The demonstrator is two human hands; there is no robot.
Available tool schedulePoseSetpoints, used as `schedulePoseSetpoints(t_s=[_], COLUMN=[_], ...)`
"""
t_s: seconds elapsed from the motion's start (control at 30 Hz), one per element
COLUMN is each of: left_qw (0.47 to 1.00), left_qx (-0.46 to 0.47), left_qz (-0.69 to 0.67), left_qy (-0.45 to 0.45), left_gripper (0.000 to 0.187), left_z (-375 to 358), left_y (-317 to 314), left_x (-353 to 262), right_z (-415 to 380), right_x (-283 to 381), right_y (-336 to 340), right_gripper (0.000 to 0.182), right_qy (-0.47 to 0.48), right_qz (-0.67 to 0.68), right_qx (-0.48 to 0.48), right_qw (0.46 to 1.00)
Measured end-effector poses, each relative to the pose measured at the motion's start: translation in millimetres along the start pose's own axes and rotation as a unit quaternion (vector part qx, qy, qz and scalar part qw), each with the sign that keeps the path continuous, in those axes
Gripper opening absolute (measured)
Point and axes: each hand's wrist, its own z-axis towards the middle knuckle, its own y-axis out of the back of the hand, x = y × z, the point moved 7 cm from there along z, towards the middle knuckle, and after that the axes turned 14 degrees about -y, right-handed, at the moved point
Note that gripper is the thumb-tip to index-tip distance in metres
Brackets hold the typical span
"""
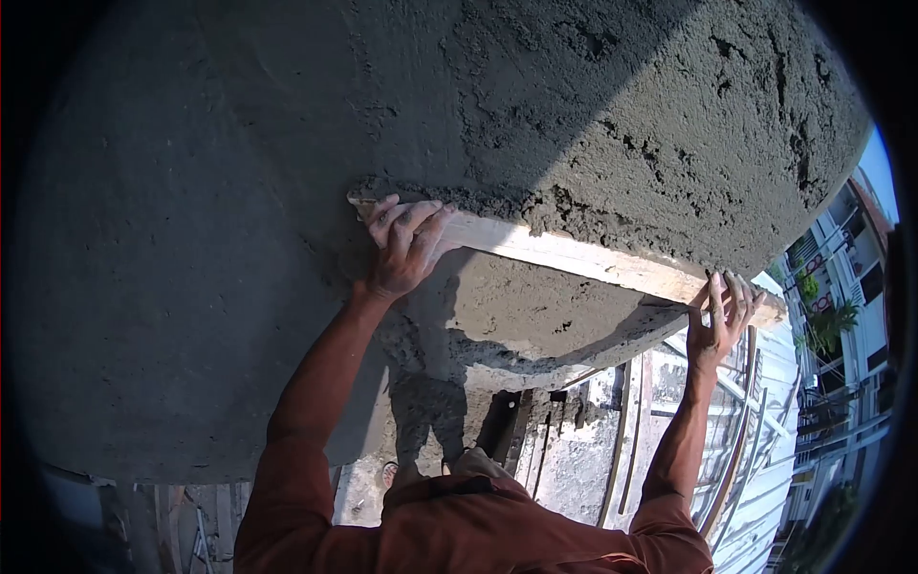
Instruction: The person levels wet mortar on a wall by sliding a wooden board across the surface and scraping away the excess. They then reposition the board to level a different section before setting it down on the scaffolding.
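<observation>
A long, pale straightedge [583, 256], probably wood, lies against the rough wet mortar wall [535, 115], sloping down to the right. My left hand [409, 239] is closed round it near its left end, fingers hooked over the upper edge. Near the other end, my right hand [722, 316] grips it the same way, fingertips smeared with mortar. Loose grey mortar [564, 215] is heaped along the straightedge's upper side. Both thumbs are mostly hidden.
Smoother grey plaster [182, 258] covers the wall's left side. Below are a pale floor [574, 459] and long strips [626, 430] lying beside my feet. Buildings [851, 277] stand beyond the wall on the right. Sunlight and shadow split the wall diagonally.
</observation>
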Motion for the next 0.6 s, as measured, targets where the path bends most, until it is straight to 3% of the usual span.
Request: schedulePoseSetpoints(t_s=[0.07,0.3,0.37,0.47,0.5,0.6], left_qw=[1.000,0.999,0.998,0.999,0.999,0.998], left_qx=[-0.011,-0.012,-0.052,-0.046,-0.051,-0.058], left_qz=[0.018,-0.041,-0.036,-0.009,-0.007,0.034], left_qy=[-0.008,-0.026,-0.019,-0.021,-0.012,-0.010], left_gripper=[0.049,0.037,0.037,0.040,0.040,0.036], left_z=[-25.3,62.1,64.2,46.4,31.7,-4.8], left_y=[0.5,-12.9,-11.8,-10.3,-7.2,3.6], left_x=[7.1,-19.1,-20.1,-11.7,-4.5,10.5], right_z=[-13.6,19.8,23.8,19.0,9.2,-0.6], right_x=[11.3,-53.8,-57.9,-36.6,-32.3,5.7], right_y=[-8.7,18.9,19.9,15.9,7.5,-6.2], right_gripper=[0.057,0.066,0.068,0.065,0.053,0.052], right_qy=[0.007,-0.015,-0.025,-0.012,-0.005,0.031], right_qz=[0.024,-0.012,-0.010,-0.011,-0.022,-0.005], right_qx=[0.002,-0.020,-0.005,-0.034,-0.025,-0.031], right_qw=[1.000,1.000,1.000,0.999,0.999,0.999])
